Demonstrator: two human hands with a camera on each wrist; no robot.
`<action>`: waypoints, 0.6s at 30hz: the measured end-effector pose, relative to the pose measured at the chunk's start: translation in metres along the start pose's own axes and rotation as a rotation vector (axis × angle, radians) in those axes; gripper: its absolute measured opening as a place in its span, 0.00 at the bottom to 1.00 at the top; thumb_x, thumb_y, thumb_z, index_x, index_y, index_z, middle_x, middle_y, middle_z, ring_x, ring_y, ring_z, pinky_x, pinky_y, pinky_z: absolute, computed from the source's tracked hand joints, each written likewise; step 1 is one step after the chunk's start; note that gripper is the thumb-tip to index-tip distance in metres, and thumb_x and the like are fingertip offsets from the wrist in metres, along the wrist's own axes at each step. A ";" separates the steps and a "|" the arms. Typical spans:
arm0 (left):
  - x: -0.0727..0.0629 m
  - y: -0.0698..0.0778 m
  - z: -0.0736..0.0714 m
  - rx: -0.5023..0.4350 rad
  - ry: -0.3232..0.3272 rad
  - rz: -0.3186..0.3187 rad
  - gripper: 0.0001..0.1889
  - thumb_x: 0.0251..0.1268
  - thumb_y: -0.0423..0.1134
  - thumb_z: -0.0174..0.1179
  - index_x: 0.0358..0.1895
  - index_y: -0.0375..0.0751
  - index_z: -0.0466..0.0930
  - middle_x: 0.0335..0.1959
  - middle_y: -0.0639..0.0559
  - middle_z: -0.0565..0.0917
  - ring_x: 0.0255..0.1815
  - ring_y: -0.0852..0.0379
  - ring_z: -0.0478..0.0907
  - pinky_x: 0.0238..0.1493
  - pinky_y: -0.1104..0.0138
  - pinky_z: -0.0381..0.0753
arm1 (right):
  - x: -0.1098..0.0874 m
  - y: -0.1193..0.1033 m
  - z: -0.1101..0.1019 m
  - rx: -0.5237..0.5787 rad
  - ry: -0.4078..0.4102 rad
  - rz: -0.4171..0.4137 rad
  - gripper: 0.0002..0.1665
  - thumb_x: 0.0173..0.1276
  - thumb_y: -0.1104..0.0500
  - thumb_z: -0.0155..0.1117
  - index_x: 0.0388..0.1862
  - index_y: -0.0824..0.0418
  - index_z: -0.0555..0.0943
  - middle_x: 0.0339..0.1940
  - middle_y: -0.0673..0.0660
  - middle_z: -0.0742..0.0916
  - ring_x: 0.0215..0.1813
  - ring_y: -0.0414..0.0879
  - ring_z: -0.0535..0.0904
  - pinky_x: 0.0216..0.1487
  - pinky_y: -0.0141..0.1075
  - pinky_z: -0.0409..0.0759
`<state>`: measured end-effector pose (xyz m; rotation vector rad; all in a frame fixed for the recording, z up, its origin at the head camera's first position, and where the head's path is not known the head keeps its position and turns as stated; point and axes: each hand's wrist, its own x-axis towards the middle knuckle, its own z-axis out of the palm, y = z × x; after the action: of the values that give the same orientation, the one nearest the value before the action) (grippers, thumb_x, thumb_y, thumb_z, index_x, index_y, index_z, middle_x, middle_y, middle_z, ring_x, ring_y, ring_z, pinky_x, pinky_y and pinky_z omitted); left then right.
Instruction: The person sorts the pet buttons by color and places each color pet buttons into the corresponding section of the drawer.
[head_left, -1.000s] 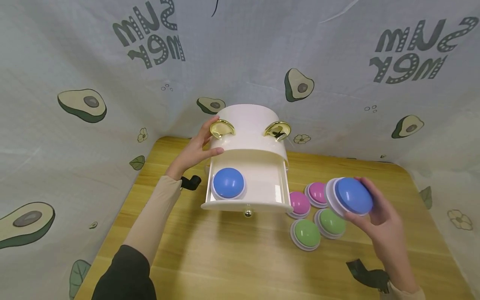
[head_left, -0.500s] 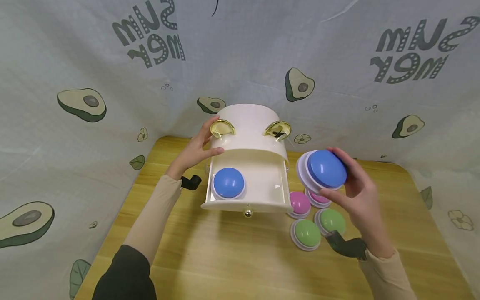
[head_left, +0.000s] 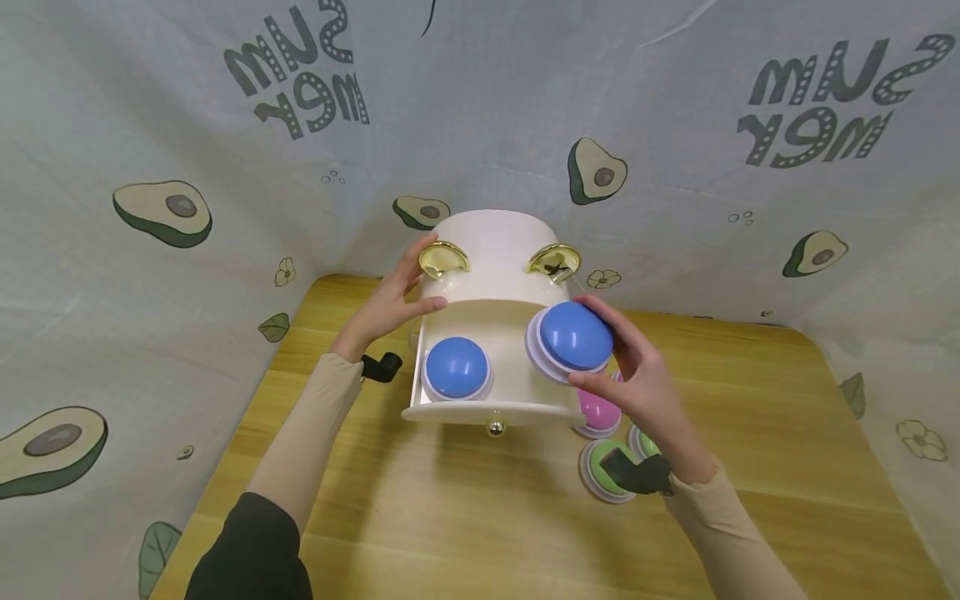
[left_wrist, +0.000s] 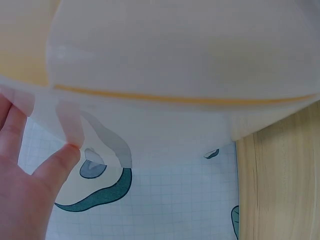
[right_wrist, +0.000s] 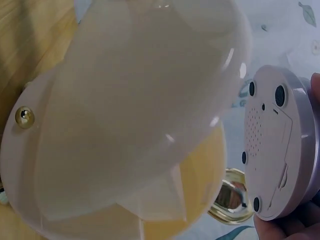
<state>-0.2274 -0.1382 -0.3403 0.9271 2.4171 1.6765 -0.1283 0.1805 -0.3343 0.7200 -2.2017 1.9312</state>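
Note:
My right hand (head_left: 648, 387) grips a blue dome push button (head_left: 576, 335) with a white base, thumb below and fingers along the far side, tilted above the drawer's right half. Its underside, with dark round feet, speaker holes and a cover panel, faces the right wrist camera. A second blue push button (head_left: 456, 367) sits at the left in the pulled-out white drawer (head_left: 510, 410). My left hand (head_left: 390, 302) rests on the left side of the rounded white cabinet (head_left: 495, 250), fingers and thumb spread beside a gold ear-shaped piece (head_left: 445, 257).
Right of the drawer lie pink (head_left: 597, 411) and green (head_left: 603, 467) push buttons on the wooden table (head_left: 465, 517), partly hidden by my right hand and wrist strap. A gold knob (head_left: 496, 427) sticks out at the drawer front. Behind hangs a printed cloth (head_left: 480, 100).
My right hand has carried the blue push button leftward, from above the pink and green ones to over the drawer. The left hand and cabinet have stayed in place.

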 end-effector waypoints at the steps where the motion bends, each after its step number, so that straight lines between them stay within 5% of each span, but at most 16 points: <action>1: 0.000 0.000 0.000 -0.002 0.000 0.002 0.44 0.62 0.24 0.59 0.75 0.42 0.41 0.76 0.40 0.47 0.73 0.37 0.50 0.71 0.49 0.49 | 0.001 0.003 0.002 -0.005 -0.010 0.013 0.49 0.50 0.80 0.68 0.71 0.63 0.64 0.70 0.60 0.69 0.67 0.52 0.64 0.67 0.30 0.62; 18: 0.001 -0.004 0.000 -0.006 0.003 0.012 0.44 0.62 0.25 0.60 0.75 0.43 0.42 0.76 0.40 0.47 0.73 0.38 0.50 0.71 0.48 0.49 | 0.002 0.030 0.017 -0.058 -0.118 0.091 0.47 0.54 0.73 0.70 0.72 0.59 0.64 0.71 0.56 0.68 0.69 0.49 0.63 0.68 0.30 0.59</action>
<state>-0.2299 -0.1387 -0.3430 0.9409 2.4113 1.6893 -0.1391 0.1660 -0.3641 0.7557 -2.3890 1.9026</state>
